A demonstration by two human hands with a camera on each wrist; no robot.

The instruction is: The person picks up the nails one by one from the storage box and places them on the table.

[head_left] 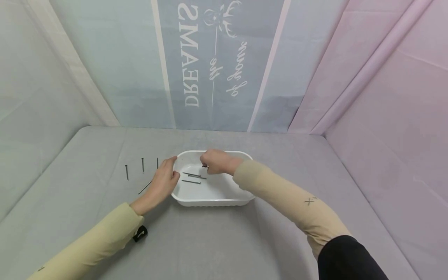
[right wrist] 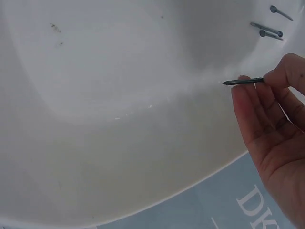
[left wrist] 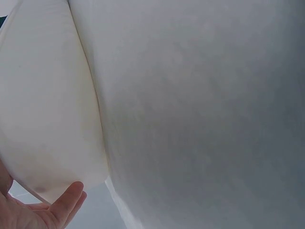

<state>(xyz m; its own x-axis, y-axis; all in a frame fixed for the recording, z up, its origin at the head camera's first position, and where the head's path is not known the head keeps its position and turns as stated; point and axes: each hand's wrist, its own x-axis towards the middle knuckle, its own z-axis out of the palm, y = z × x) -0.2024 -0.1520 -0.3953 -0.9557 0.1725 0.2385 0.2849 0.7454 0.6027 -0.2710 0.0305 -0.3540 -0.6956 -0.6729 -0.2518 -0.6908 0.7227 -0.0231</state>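
Note:
My right hand (head_left: 217, 161) is over the white dish (head_left: 217, 202), pinching a dark nail (right wrist: 244, 81) between thumb and fingers. In the right wrist view the nail's pointed end sticks out to the left, above the dish's inner wall. Several nails (head_left: 191, 181) lie on the dish floor, towards its left end. At that left end my left hand (head_left: 163, 179) grips the rim, its thumb over the edge. The left wrist view has its fingers (left wrist: 69, 198) against the dish's pale wall.
Left of the dish, several nails lie apart on the grey surface (head_left: 217, 241), among them an upright-pointing nail (head_left: 142, 165) and one (head_left: 127, 172) farthest left. A slanted nail (head_left: 145, 187) lies by the left hand. Fabric walls (head_left: 133, 77) with printed lettering stand behind and at both sides.

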